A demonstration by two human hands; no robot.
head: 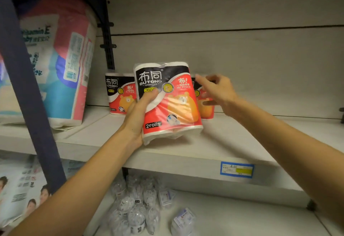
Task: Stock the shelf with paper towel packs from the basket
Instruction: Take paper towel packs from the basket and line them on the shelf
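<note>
My left hand [138, 113] grips a red, black and white two-roll paper towel pack [173, 105] by its left side, holding it upright just above the white shelf [232, 142]. Behind it a second identical pack [120, 94] stands at the back left of the shelf. A third pack [205, 109] stands at the back, mostly hidden by the held pack and by my right hand [218, 94]. That hand reaches over it with fingers spread and touches its front; whether it grips it I cannot tell. The basket is out of view.
A large pink, blue and white bagged pack [61, 60] fills the shelf's left end beside a dark upright post [28, 79]. A blue price tag [236, 169] sits on the shelf edge. Several small clear-wrapped items [141, 204] lie on the lower shelf.
</note>
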